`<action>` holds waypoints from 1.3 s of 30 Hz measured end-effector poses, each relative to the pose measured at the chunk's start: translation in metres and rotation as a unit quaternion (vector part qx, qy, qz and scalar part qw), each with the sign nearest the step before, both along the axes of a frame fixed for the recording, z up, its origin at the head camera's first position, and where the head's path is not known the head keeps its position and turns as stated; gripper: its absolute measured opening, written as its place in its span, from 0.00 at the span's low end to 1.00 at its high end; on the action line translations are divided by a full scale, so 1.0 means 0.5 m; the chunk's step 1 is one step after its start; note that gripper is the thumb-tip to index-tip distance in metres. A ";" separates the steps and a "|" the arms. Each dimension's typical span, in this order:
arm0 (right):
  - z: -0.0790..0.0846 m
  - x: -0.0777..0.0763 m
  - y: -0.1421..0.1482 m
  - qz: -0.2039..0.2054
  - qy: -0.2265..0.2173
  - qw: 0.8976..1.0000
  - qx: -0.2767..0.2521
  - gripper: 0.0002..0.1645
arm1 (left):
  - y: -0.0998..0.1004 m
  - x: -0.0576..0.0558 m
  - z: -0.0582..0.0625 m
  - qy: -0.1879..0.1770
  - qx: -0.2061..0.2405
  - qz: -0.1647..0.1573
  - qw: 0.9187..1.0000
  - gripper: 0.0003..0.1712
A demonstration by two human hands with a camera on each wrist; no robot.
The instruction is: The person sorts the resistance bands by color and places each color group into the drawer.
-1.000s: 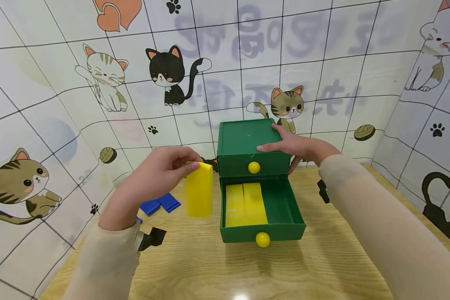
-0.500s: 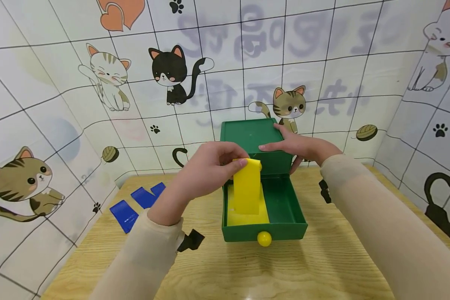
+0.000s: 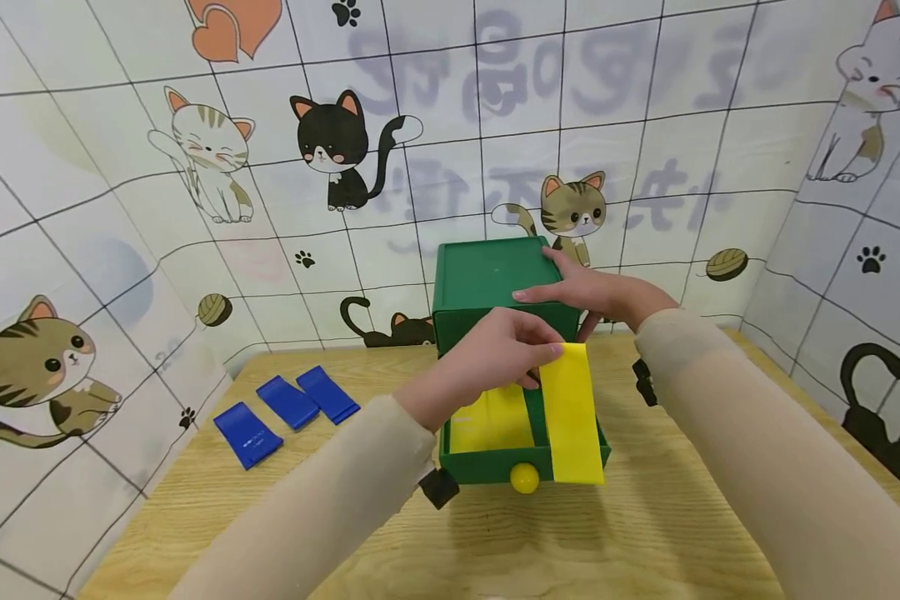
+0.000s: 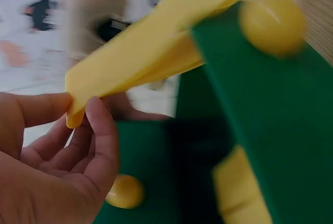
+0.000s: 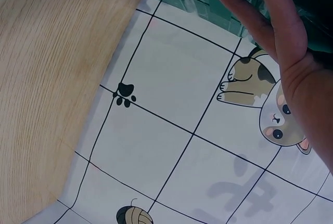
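Observation:
My left hand (image 3: 495,354) pinches the top end of a flat, folded yellow strip (image 3: 572,417) between thumb and fingers. The strip hangs over the right side of a pulled-out lower drawer (image 3: 487,468), its bottom end in front of the drawer's front wall. Two similar yellow pieces (image 3: 491,421) lie side by side in the drawer's left part, partly hidden by my left hand. My right hand (image 3: 600,293) rests with spread fingers on the top and right side of the green drawer box (image 3: 487,271). In the left wrist view, the pinched strip (image 4: 140,47) shows folded layers.
Several flat blue folded pieces lie on the wooden table (image 3: 390,533) at the left, the nearest blue piece (image 3: 247,435) bearing small white print. A yellow knob (image 3: 524,478) sticks out from the lower drawer. A cat-patterned wall covering (image 3: 450,125) stands behind the box.
My left hand has carried the yellow strip rightward from beside the box, across the drawer's left part, to its right side. My right hand has stayed on the box.

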State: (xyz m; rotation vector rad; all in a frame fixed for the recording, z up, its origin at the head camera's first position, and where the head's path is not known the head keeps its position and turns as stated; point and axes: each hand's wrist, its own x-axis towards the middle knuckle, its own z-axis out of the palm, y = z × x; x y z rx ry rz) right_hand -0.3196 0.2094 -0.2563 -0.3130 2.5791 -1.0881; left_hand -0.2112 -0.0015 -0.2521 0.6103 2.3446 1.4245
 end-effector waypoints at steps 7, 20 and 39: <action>-0.001 0.002 -0.006 0.001 -0.008 1.000 0.000 0.78 | 0.026 -0.044 -0.036 0.001 -0.073 0.019 0.997 0.11; 0.003 0.000 -0.010 0.000 -0.010 1.000 -0.008 0.77 | 0.056 -0.040 -0.058 0.146 -0.254 0.014 0.956 0.07; 0.005 0.000 0.006 0.006 -0.007 1.000 0.005 0.75 | 0.074 -0.015 -0.030 0.178 -0.246 -0.019 0.953 0.11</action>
